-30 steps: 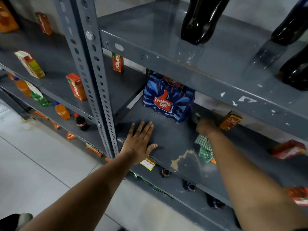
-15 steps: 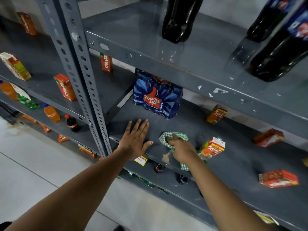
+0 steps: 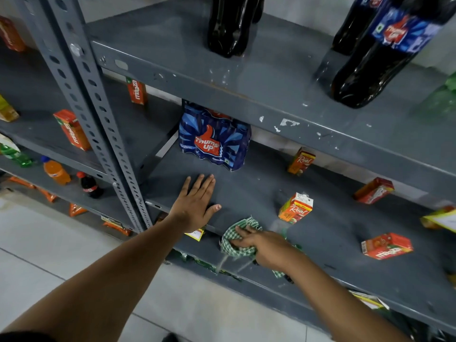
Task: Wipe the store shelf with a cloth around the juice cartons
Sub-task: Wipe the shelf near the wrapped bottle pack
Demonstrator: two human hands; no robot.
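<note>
My right hand (image 3: 264, 245) presses a green-and-white checked cloth (image 3: 234, 240) at the front edge of the grey middle shelf (image 3: 328, 238), and dust falls off the lip below it. My left hand (image 3: 195, 203) lies flat, fingers spread, on the shelf to the left. A small Real juice carton (image 3: 296, 208) stands just behind and right of the cloth. Another Real carton (image 3: 301, 161) stands at the back. A red Maaza carton (image 3: 386, 246) lies on its side to the right, and another red carton (image 3: 373, 190) lies further back.
A blue Thums Up multipack (image 3: 214, 138) stands behind my left hand. Dark cola bottles (image 3: 377, 55) stand on the shelf above, overhanging. A perforated upright post (image 3: 98, 114) bounds the bay on the left, with more cartons and small bottles beyond it. Tiled floor lies below.
My right hand has drawn the cloth from the back of the shelf, near the far Real carton, forward to the front edge, sweeping the pale dust patch off. The left hand stayed put.
</note>
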